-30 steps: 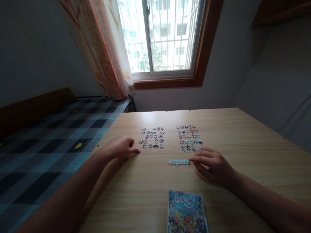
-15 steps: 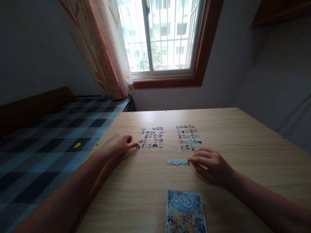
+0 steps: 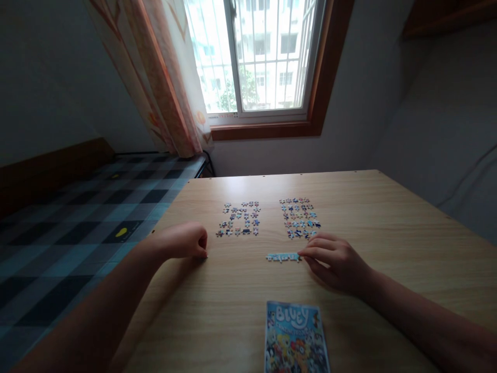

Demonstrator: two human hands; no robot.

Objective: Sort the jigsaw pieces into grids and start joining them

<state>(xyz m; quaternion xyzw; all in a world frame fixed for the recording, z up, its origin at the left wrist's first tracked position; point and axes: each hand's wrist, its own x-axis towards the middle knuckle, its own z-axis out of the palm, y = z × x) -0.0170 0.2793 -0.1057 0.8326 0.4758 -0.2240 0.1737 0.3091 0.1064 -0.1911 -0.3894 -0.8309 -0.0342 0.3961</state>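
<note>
My left hand (image 3: 185, 241) is low over the table, left of the loose pieces. Its thumb and forefinger are closed on a small jigsaw piece (image 3: 206, 257), mostly hidden beneath the fingertips. My right hand (image 3: 336, 261) rests at the right end of a short light-blue strip of joined jigsaw pieces (image 3: 282, 257), fingertips closed on that end. Loose jigsaw pieces lie in two groups beyond the hands, a left group (image 3: 238, 231) and a right group (image 3: 303, 224). The right hand's knuckles come close to the right group's near edge.
A "Bluey" picture box or card (image 3: 295, 336) lies at the near side of the wooden table (image 3: 225, 311). To the left stands a bed with a checked cover (image 3: 77, 223). Behind the table are a barred window (image 3: 267, 62) and a patterned curtain (image 3: 155, 77).
My left hand has drawn back from the left group of loose pieces toward me and closed over the single piece lying nearby. My right hand stays at the strip's end.
</note>
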